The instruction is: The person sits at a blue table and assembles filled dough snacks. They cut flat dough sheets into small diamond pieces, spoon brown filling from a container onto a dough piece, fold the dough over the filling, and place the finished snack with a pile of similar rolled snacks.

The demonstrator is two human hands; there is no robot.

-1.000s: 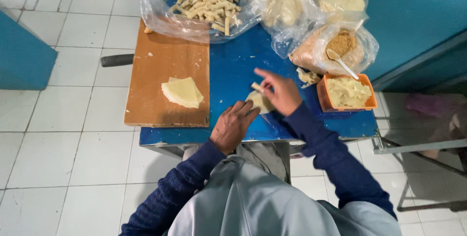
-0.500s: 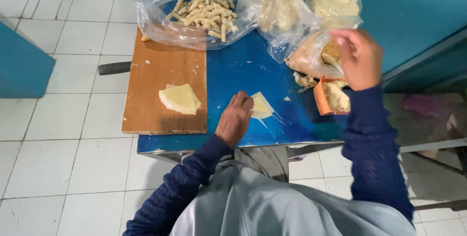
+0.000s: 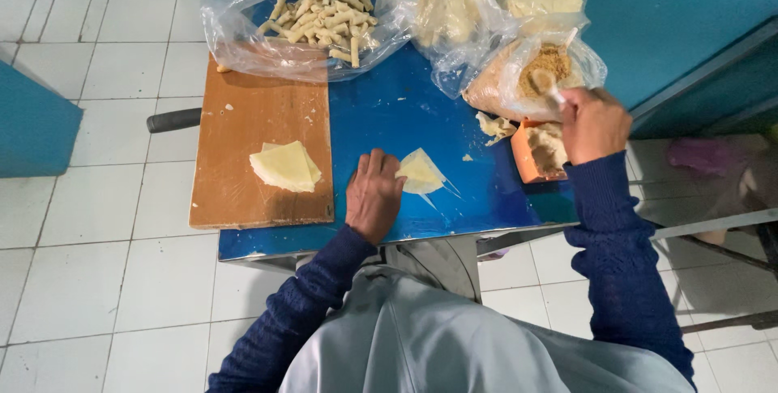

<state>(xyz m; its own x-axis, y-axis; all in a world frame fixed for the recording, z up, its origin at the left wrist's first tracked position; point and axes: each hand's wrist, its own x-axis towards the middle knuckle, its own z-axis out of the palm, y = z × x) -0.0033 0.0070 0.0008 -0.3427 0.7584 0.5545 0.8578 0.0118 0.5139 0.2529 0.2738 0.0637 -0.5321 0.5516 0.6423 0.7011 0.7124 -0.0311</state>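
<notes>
Head view: left hand lies flat, fingers spread, pinning a pastry wrapper on the blue counter. Right hand closed around a spoon over the filling bag. Wrapper unfilled; rolled pieces bagged; wrapper stack remains.

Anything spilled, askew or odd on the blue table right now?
Little. A few pale crumbs lie on the blue table by the wrapper under the left hand. The wooden board overhangs the table's left edge. Right hand holds a spoon.
</notes>
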